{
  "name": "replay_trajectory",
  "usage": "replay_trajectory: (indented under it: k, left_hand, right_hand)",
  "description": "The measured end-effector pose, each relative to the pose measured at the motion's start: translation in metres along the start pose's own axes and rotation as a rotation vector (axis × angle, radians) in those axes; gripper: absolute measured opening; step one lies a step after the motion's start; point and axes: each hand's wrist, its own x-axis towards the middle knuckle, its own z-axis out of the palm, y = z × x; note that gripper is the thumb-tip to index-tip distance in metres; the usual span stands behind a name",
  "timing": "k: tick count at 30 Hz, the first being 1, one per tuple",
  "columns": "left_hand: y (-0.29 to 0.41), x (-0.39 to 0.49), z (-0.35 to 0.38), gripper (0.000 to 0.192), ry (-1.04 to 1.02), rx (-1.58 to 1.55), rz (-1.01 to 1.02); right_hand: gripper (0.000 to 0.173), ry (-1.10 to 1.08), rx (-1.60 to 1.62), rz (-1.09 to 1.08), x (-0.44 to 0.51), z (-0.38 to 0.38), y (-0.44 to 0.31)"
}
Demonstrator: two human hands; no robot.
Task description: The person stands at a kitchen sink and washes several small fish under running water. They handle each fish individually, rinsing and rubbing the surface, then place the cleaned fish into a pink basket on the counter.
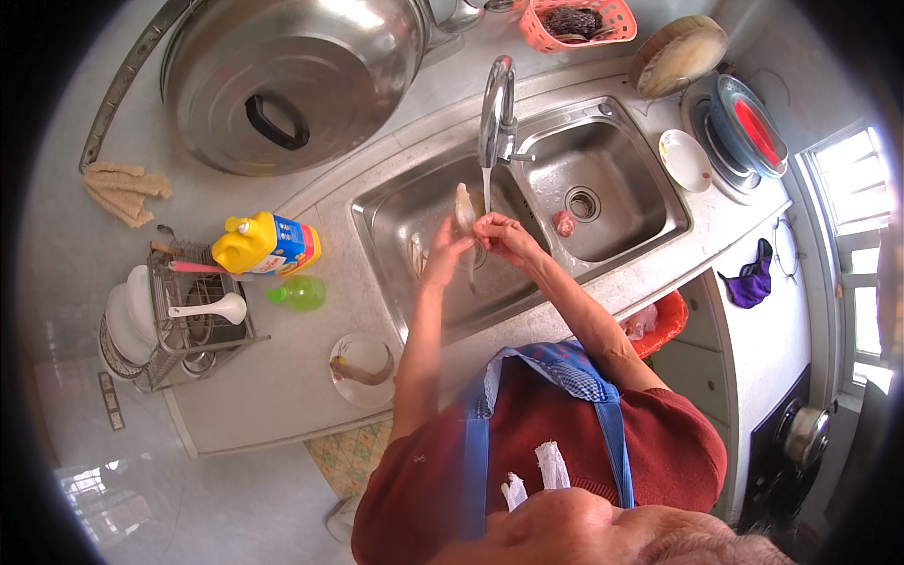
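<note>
My left hand [445, 253] grips a pale, slender fish [464, 205] over the larger basin of a stainless steel sink [378, 244]. One end of the fish points up past my fingers, and a thin tail-like part hangs below them. Right beside it, my right hand [510, 239] has its fingers pinched together at the fish's side; what lies between the fingertips is too small to make out. Water [486, 187] runs from the chrome faucet [498, 113] just behind my right fingers. More pale pieces [418, 254] lie in the basin, partly hidden by my left hand.
A reddish piece of meat [563, 223] sits by the smaller basin's drain. Left of the sink are a plate [353, 392] holding another fish, a green bottle [298, 292], a yellow jug [265, 244] and a dish rack [205, 332]. A small plate [684, 161] lies right.
</note>
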Motion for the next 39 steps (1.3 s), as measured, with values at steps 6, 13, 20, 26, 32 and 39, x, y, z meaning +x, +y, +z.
replay_trajectory:
  k: [6, 13, 20, 26, 32, 39]
  left_hand:
    - [0.002, -0.003, -0.013, 0.059, -0.027, 0.04, -0.081]
    - [-0.001, -0.004, -0.013, 0.057, -0.047, 0.135, -0.076]
    - [0.002, -0.007, -0.013, 0.055, -0.001, 0.176, -0.096]
    - [0.003, -0.014, -0.017, 0.05, 0.058, 0.059, -0.131]
    - [-0.001, -0.02, -0.034, 0.05, 0.129, 0.146, -0.122]
    - [0.001, 0.003, -0.011, 0.062, 0.073, 0.471, 0.185]
  right_hand:
    - [0.006, 0.084, -0.227, -0.077, -0.006, -0.007, -0.006]
    - [0.006, -0.045, 0.073, -0.054, 0.01, -0.009, 0.001]
    - [0.009, -0.044, 0.365, 0.013, 0.016, -0.014, 0.003]
    - [0.009, -0.155, 0.515, -0.128, 0.021, -0.028, -0.008]
    - [0.008, 0.016, -0.315, -0.192, 0.016, -0.023, -0.015]
    - [0.02, 0.085, -0.617, -0.176, 0.013, 0.003, -0.005]
